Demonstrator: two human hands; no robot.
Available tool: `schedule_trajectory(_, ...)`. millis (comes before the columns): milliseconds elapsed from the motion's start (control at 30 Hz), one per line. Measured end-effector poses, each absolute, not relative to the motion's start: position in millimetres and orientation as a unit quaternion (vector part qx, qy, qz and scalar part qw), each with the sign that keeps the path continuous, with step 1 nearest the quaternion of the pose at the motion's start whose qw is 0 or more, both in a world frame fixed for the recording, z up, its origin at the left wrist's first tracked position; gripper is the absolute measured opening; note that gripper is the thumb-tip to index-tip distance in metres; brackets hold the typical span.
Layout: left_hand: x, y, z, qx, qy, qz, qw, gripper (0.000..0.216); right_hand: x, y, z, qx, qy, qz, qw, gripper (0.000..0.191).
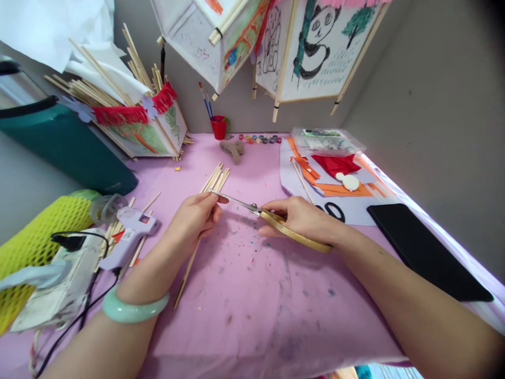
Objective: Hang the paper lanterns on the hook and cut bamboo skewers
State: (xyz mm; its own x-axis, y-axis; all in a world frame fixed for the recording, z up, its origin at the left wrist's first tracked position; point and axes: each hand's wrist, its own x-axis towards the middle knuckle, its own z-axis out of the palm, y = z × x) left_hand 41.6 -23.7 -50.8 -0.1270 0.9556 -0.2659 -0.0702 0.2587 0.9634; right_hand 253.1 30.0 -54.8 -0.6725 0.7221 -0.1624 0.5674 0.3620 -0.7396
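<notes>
My right hand [298,218] grips the gold-handled scissors [294,230], whose thin blades point left toward my other hand. My left hand [201,213] is closed, thumb and fingers pinched at the blade tips. A long wooden stick [187,276] slants out below its curled fingers; the part inside the grasp is hidden. Just beyond the fingertips, several pale wooden sticks [216,178] lie in a loose bundle on the pink tablecloth [252,305].
At left are a purple glue gun [132,231], a power strip [59,284] and a teal bottle [67,142]. Behind stands a decorated box of sticks [138,131]. Paper lanterns [315,52] hang above. Right are orange strips [331,189], black tape [335,211] and a black tablet-like slab [428,250].
</notes>
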Motion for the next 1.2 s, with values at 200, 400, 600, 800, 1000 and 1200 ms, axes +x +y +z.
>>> schedule_trajectory(200,47,-22,-51,0.383,0.634,0.466,0.484,0.01,252,28,-53,-0.397,-0.821,0.4,0.094,0.035)
schedule_trajectory(400,42,-24,-50,0.391,0.595,0.474,0.518,0.011,253,30,-55,-0.387,-0.816,0.418,0.097,0.034)
schedule_trajectory(600,32,-23,-48,0.346,0.518,0.473,0.623,0.013,254,32,-56,-0.377,-0.815,0.429,0.1,0.034)
schedule_trajectory(800,40,-23,-49,0.372,0.568,0.472,0.562,0.012,254,31,-57,-0.385,-0.822,0.407,0.098,0.034)
schedule_trajectory(1000,48,-23,-53,0.385,0.642,0.466,0.473,0.009,251,28,-55,-0.401,-0.825,0.387,0.094,0.036)
schedule_trajectory(1200,44,-23,-52,0.388,0.628,0.471,0.483,0.011,252,29,-55,-0.398,-0.822,0.397,0.094,0.034)
